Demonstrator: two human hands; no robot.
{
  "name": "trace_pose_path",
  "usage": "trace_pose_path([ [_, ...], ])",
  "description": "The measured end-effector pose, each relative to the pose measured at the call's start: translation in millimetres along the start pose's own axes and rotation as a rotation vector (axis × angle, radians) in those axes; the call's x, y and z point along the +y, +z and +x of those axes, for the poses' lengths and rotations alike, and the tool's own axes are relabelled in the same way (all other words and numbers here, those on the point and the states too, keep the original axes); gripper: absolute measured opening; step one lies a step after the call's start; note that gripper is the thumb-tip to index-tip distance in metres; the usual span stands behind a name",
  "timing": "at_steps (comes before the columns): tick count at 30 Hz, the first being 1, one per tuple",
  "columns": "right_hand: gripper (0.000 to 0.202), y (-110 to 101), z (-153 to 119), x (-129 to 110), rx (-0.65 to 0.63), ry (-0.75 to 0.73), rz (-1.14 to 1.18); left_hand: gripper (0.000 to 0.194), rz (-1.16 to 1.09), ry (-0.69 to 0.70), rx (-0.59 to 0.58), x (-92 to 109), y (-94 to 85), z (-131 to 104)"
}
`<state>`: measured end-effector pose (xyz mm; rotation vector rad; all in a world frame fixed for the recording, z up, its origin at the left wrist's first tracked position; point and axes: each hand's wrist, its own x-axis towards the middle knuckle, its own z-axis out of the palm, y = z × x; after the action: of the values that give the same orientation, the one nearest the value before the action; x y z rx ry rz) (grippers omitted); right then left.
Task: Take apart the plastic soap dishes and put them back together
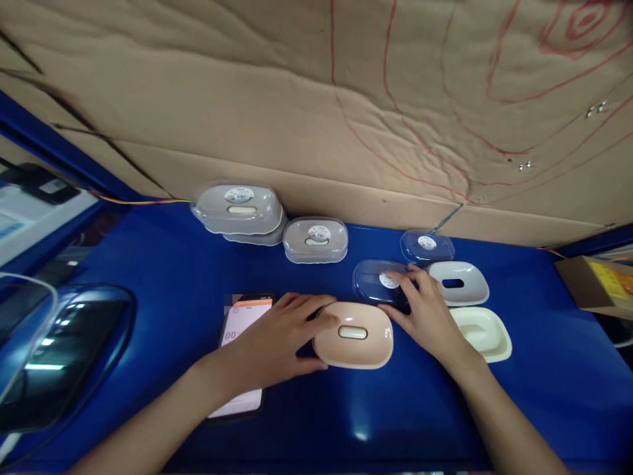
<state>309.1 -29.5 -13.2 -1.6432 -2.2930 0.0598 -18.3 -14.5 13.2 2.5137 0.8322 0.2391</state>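
My left hand [281, 343] grips the left end of a peach soap dish [373, 346], its thumb at the near edge and fingers over the far rim. A pale oblong piece shows in the middle of that dish. Behind it lies a clear lid [368, 280] with a round white label. The fingers of my right hand [428, 310] curl over the lid's right side, gripping it. Close to my right wrist are a cream tray [499, 340] and, behind it, a white tray [477, 280] with an oblong slot. A second clear lid [410, 247] rests further back.
Clear-lidded dishes stand at the back, some stacked [208, 211] and one single [294, 244]. A phone [242, 406] lies under my left forearm. A dark glossy device [54, 369] with cables sits at left. A cardboard wall [222, 105] closes the back; a carton [578, 284] stands at right.
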Motion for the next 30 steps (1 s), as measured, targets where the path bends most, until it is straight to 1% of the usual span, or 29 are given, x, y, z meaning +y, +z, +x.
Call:
trace_pose_path([
  [4,0.057,-9,-2,-6,-0.008,0.077,0.062,0.061,0.063,0.003,0.020,3,5.7,1],
  [7,0.055,-17,-4,-9,-0.002,0.099,0.176,0.064,0.097,-0.055,0.065,3,12.4,1],
  [9,0.052,-21,-5,-11,-0.022,0.058,0.234,0.071,0.080,-0.109,0.111,3,17.6,1],
  [12,0.049,-23,-8,-19,-0.052,-0.056,0.249,0.087,0.049,-0.146,0.189,2,25.6,1],
  [15,0.047,-21,-9,-30,-0.038,-0.173,0.233,0.105,0.047,-0.166,0.258,2,31.2,1],
  [17,0.048,-20,-10,-36,-0.015,-0.231,0.232,0.113,0.058,-0.189,0.273,3,32.2,1],
  [18,0.049,-19,-10,-39,-0.002,-0.252,0.234,0.114,0.064,-0.197,0.268,4,31.8,1],
  [20,0.051,-17,-11,-42,0.018,-0.274,0.237,0.108,0.069,-0.202,0.243,5,30.2,2],
  [23,0.052,-17,-12,-43,0.014,-0.277,0.233,0.101,0.038,-0.209,0.211,5,27.7,2],
  [27,0.052,-20,-12,-42,0.000,-0.304,0.226,0.097,-0.047,-0.237,0.216,5,26.4,3],
  [30,0.050,-21,-12,-42,-0.003,-0.313,0.225,0.091,-0.108,-0.222,0.224,5,26.6,3],
])
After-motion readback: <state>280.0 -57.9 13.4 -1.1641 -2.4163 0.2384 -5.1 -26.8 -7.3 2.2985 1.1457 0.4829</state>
